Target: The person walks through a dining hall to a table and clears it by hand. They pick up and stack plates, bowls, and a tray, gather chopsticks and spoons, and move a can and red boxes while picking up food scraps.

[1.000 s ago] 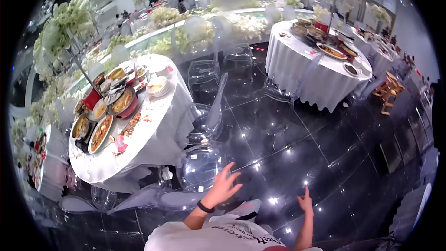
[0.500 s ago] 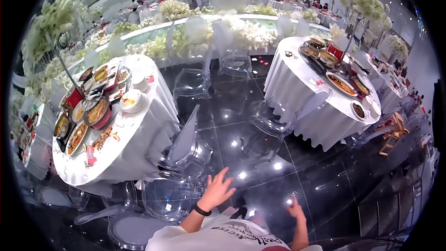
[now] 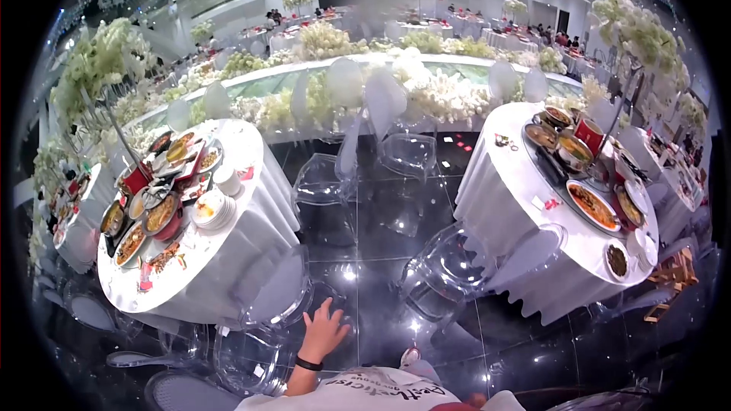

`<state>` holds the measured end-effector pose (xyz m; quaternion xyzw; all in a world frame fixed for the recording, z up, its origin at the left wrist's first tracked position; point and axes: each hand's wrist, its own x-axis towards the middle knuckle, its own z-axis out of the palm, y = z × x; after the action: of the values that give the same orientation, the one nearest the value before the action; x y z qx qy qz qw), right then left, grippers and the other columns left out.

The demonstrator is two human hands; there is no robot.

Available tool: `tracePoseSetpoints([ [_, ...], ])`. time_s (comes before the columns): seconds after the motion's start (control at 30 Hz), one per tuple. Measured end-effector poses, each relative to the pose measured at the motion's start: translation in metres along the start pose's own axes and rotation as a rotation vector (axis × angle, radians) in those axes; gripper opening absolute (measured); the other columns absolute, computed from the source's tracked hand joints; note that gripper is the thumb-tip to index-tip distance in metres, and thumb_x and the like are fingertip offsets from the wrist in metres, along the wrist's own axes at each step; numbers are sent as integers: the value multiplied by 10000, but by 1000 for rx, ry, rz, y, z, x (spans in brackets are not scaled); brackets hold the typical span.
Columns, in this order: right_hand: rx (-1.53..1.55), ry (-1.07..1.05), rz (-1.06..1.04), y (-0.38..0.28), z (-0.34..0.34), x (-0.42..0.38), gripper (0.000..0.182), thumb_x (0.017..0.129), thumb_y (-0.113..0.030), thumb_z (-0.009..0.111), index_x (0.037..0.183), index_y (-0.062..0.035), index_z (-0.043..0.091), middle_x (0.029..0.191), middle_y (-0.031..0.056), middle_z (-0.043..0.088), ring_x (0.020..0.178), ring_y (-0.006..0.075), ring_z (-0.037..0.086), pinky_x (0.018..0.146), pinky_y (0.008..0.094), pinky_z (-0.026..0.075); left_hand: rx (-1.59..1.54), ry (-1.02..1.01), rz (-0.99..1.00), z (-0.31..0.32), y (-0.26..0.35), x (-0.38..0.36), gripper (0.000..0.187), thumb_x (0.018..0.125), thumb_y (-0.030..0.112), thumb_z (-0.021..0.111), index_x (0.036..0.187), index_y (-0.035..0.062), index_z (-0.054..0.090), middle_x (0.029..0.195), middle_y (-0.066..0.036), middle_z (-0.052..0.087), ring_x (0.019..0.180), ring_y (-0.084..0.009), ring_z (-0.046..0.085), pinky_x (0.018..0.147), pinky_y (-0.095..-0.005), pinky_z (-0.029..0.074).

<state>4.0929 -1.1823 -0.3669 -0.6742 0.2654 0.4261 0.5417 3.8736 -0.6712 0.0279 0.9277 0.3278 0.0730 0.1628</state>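
Observation:
My left hand [image 3: 324, 332] is held out in front of me, fingers spread, with a dark band at the wrist. Nothing is in it, and a clear plastic chair [image 3: 278, 287] is nearest to it. Only a small blurred part of my right hand [image 3: 477, 400] shows, low by the hem of my white printed shirt [image 3: 381, 390]; its fingers are hidden. To the left stands a white-clothed round table [image 3: 205, 262] with dishes of food and stacked plates [image 3: 215, 209]. Another white-clothed table [image 3: 499, 175] with dishes stands to the right.
More clear chairs [image 3: 445, 262] stand between and around the tables. A wooden high chair [image 3: 673, 278] is at the far right. Dark shiny floor [image 3: 381, 289] runs between the tables towards a bank of white flowers [image 3: 449, 91]. Small red and white scraps [image 3: 458, 142] lie on the floor.
The view has tilted up and moved forward between the tables. My left hand has swung lower and left, still spread. My right hand has dropped almost out of view; a shoe now shows below.

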Motion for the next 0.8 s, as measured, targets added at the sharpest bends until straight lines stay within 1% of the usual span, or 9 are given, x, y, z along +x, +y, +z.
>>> tracePoseSetpoints([
  [0.1, 364, -227, -125, -54, -5, 131, 570, 832, -95, 542, 1329, -194, 281, 737, 132, 557, 574, 254, 585, 447, 407, 496, -18, 27, 91, 6, 33, 48, 428, 787, 337, 646, 1149, 126, 559, 1378, -146, 351, 1176, -335, 451, 920, -704, 280],
  [0.17, -166, 69, -261, -171, 55, 74, 642, 825, -79, 532, 1385, -179, 233, 721, 137, 562, 550, 241, 574, 419, 382, 480, -66, -22, 125, -3, 46, 73, 424, 802, 339, 638, 1158, 125, 552, 1386, -138, 338, 1182, -333, 448, 933, -697, 274],
  [0.27, -173, 103, -330, -265, 119, 84, 781, 786, -39, 537, 1440, -184, 134, 726, 123, 572, 501, 219, 558, 397, 384, 461, -91, -81, 96, -2, 47, 108, 420, 829, 343, 621, 1173, 115, 543, 1397, -134, 318, 1205, -333, 426, 952, -682, 269],
  [0.4, -109, 34, -58, -327, 179, 154, 735, 792, -55, 553, 1424, -197, 207, 737, 121, 595, 528, 211, 593, 424, 362, 484, 28, -98, 68, 15, 29, 158, 426, 821, 344, 623, 1177, 126, 541, 1392, -135, 318, 1205, -335, 420, 939, -700, 265],
  [0.43, -51, 18, 77, -333, 185, 168, 711, 795, -63, 563, 1416, -185, 241, 742, 122, 604, 533, 205, 599, 429, 349, 490, 38, -120, 88, 17, 26, 173, 424, 818, 342, 625, 1174, 129, 542, 1390, -135, 319, 1202, -336, 421, 936, -704, 264],
  [0.53, -59, 56, -263, -325, 219, 97, 704, 811, -87, 567, 1407, -263, 237, 801, 124, 615, 602, 245, 637, 475, 395, 500, 7, -149, 205, 19, 16, 220, 415, 802, 334, 633, 1156, 138, 545, 1385, -139, 325, 1195, -334, 428, 926, -718, 259],
  [0.57, -144, 69, -271, -328, 226, 75, 602, 818, -120, 590, 1358, -194, 334, 841, 122, 628, 663, 263, 653, 562, 443, 523, 0, -158, 243, 18, 17, 239, 410, 801, 333, 633, 1151, 138, 545, 1384, -139, 326, 1195, -333, 427, 927, -719, 258],
  [0.7, -118, -139, -59, -294, 199, 78, 508, 829, -134, 589, 1300, -160, 402, 887, 111, 646, 790, 281, 657, 686, 508, 506, 89, -176, 352, 17, 29, 308, 429, 814, 339, 619, 1166, 112, 526, 1390, -141, 330, 1196, -331, 431, 940, -719, 253],
  [0.8, -32, 40, -44, -245, 161, 74, 325, 837, -176, 577, 1154, -157, 508, 888, 98, 647, 770, 266, 655, 666, 480, 511, 80, -230, 441, 33, 57, 352, 436, 819, 347, 613, 1176, 110, 536, 1407, -138, 313, 1207, -327, 430, 950, -704, 255],
])
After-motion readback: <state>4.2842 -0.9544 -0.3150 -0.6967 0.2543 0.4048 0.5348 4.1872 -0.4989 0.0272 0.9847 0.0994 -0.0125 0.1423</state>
